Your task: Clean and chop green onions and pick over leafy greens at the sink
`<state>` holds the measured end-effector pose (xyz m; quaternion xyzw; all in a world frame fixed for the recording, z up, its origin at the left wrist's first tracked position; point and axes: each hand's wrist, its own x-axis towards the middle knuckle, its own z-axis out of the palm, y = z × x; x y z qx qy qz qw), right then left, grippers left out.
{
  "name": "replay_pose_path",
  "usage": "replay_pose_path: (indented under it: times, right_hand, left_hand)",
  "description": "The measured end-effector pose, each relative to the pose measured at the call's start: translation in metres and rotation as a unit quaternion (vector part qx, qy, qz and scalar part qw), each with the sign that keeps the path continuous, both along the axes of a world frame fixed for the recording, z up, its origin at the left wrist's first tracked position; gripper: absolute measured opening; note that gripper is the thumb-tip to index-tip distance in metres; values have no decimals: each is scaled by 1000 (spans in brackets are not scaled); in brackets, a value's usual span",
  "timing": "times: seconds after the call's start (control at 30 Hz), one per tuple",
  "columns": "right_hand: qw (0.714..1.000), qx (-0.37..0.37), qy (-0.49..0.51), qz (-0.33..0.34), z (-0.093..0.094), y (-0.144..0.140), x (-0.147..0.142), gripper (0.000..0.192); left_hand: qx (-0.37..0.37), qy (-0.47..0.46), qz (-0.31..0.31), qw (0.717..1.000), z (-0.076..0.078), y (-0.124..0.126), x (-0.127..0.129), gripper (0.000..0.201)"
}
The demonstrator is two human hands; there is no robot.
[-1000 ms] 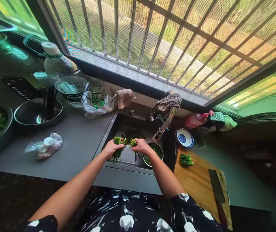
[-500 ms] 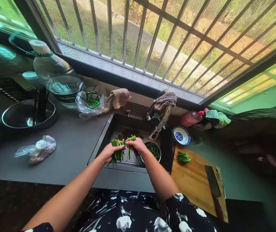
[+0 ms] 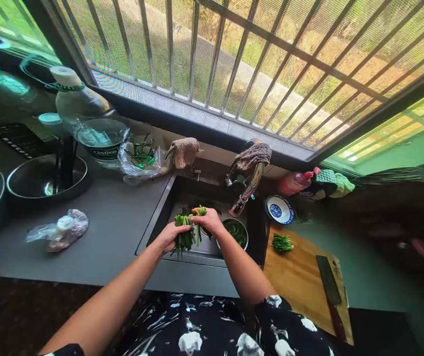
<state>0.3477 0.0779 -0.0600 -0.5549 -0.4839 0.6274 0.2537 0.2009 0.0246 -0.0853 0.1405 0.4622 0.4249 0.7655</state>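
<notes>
Over the near edge of the sink (image 3: pixel 164 205), between its two near corners, the left hand (image 3: pixel 168 237) and right hand (image 3: pixel 210 221) hold green stalks close together. Slipping looks the likeliest trouble: the left hand's bundle (image 3: pixel 184 235) is thick and made of many loose pieces, so if that thumb eased, stalks could slide out and scatter on the sink floor or over its near edge. Pulling at the few stems (image 3: pixel 198 231) on the right side could also snap them or drag neighbours along. A second risk, I judge, lies at the right wrist, which crosses in front of the bowl (image 3: pixel 248 238) of greens near the sink's near right corner; a careless sweep might tip it. The knife (image 3: pixel 327 277) rests along the right edge of the cutting board (image 3: pixel 293 282), its handle near the board's near right corner, where an elbow could perhaps nudge it.

As for the grip, the left one is closed around the bundle's upper part, thumb laid across, the lower ends hanging free. The right one is drawn into a narrow pinch on the few stems, fingertips just beside the left thumb; whether they touch I cannot tell. Another small bunch (image 3: pixel 282 242) lies by the board's far left corner.
</notes>
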Motion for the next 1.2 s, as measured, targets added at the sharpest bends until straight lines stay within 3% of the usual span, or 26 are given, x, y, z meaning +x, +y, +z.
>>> replay_pose_path:
  times: [0.1, 0.23, 0.47, 0.73, 1.03, 1.2]
  right_hand:
    - [998, -5, -52, 35, -1, -8, 4, 21]
    - [990, -24, -102, 90, -7, -16, 7, 13]
    - [989, -39, -79, 120, -10, -9, 22, 19]
    - [987, -54, -9, 153, -12, -8, 25, 30]
    - [998, -23, 8, 60, -15, 0, 17, 27]
    - [996, -44, 79, 18, -19, 3, 22, 24]
  left_hand:
    - [0, -4, 35, 999, -2, 2, 0, 41]
    - [0, 5, 27, 1000, -1, 2, 1, 43]
    - [6, 53, 31, 998, -8, 5, -3, 27]
    - [49, 57, -5, 997, -4, 5, 0, 39]
    - [66, 92, -20, 993, 0, 5, 2, 47]
    - [36, 66, -5, 997, 0, 5, -1, 33]
